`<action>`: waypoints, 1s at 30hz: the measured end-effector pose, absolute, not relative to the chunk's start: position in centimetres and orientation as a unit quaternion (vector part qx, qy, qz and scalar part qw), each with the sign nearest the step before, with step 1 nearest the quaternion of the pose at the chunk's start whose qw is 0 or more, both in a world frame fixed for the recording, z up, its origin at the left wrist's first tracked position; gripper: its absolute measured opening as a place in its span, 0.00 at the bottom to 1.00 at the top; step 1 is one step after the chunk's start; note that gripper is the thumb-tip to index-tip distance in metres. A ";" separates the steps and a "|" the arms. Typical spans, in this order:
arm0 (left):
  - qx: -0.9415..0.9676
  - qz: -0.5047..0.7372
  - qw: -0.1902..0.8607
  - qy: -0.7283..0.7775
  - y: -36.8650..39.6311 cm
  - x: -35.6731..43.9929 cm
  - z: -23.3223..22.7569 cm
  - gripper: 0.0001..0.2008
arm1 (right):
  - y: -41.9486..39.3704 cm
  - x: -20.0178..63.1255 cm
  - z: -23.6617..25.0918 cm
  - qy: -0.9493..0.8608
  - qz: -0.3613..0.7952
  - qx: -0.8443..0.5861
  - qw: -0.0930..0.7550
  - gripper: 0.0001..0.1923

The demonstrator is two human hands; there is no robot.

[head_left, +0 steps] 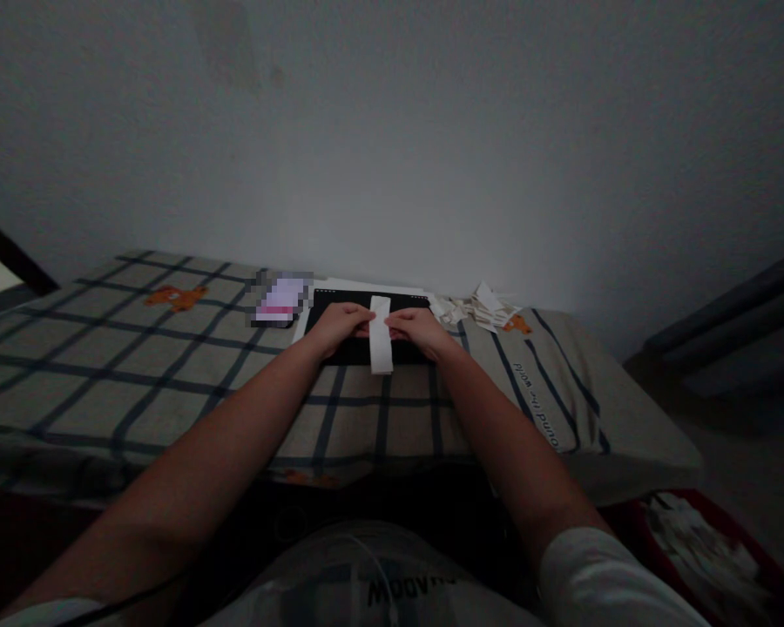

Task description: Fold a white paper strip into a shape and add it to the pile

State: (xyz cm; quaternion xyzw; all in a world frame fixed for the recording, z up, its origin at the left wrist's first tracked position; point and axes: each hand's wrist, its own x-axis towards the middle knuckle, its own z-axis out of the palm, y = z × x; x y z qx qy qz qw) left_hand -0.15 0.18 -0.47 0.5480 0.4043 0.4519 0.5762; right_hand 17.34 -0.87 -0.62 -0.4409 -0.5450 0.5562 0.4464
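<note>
A narrow white paper strip (pixel 381 344) stands lengthwise between my hands, over a flat black board (pixel 346 350). My left hand (pixel 341 326) pinches its left edge, thumb and fingers closed. From the other side my right hand (pixel 416 327) grips the right edge in the same way. The strip's near end hangs past the board's front edge. Fingers behind the strip are partly hidden. White sheets (pixel 366 285) show from under the board at its back and left.
Right of the board lies a loose pile of white paper pieces (pixel 487 306). A phone-like device with a blurred screen (pixel 280 298) rests at the left. The checked cloth (pixel 189 366) covers the table against a wall. A red container (pixel 725 540) with more paper pieces stands low at right.
</note>
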 end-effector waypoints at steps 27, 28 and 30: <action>0.574 0.505 0.488 0.421 0.2 -0.2 -0.2 0.15 | -0.9 17.3 -0.7 -0.545 0.541 -0.455 0.451 0.02; 0.584 0.501 0.476 0.426 0.1 -0.1 -0.1 0.16 | -0.8 17.3 -0.7 -0.537 0.532 -0.459 0.467 0.02; 0.604 0.481 0.463 0.434 0.1 -0.1 -0.1 0.17 | -0.6 17.5 -0.7 -0.526 0.511 -0.464 0.497 0.03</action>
